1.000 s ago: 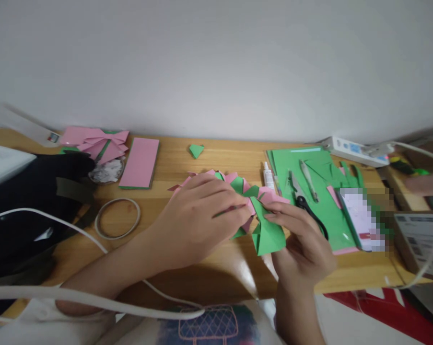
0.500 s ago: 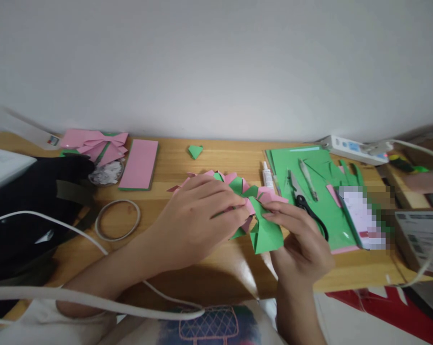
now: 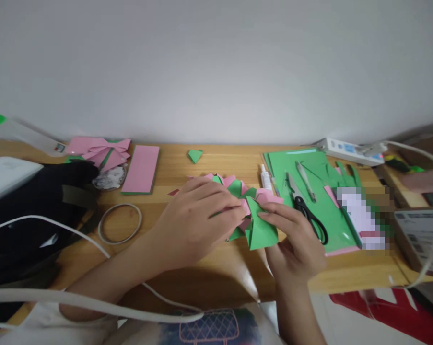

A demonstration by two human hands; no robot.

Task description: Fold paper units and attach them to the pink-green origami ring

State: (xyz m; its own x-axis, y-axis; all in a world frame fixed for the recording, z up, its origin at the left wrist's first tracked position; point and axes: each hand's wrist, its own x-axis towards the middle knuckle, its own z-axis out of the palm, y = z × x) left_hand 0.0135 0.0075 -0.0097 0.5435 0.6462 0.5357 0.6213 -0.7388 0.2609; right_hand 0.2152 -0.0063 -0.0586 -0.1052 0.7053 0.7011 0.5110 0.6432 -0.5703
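Note:
Between my hands is a folded paper piece of linked pink and green units point(image 3: 234, 188), partly covered by my fingers. My left hand point(image 3: 205, 211) lies over it from the left, fingers closed on its edge. At its right end, a green folded flap point(image 3: 262, 230) hangs toward me. My right hand point(image 3: 295, 235) pinches this flap between thumb and fingers. The underside of the piece and some fingertips are hidden. Beyond the hands lies a small green folded paper point(image 3: 194, 155), touched by neither.
To the right are a glue tube point(image 3: 265, 177), black-handled scissors point(image 3: 306, 211), green paper sheets point(image 3: 284, 163), a phone point(image 3: 360, 215) and a power strip point(image 3: 345, 149). On the left lie a tape ring point(image 3: 100, 225), a pink paper stack point(image 3: 140, 168), a pink paper bow point(image 3: 108, 151) and a black bag point(image 3: 32, 211).
The view has shifted slightly, so the table sits a little lower in the picture. My right hand and the green flap have drawn slightly left; both hands keep their hold.

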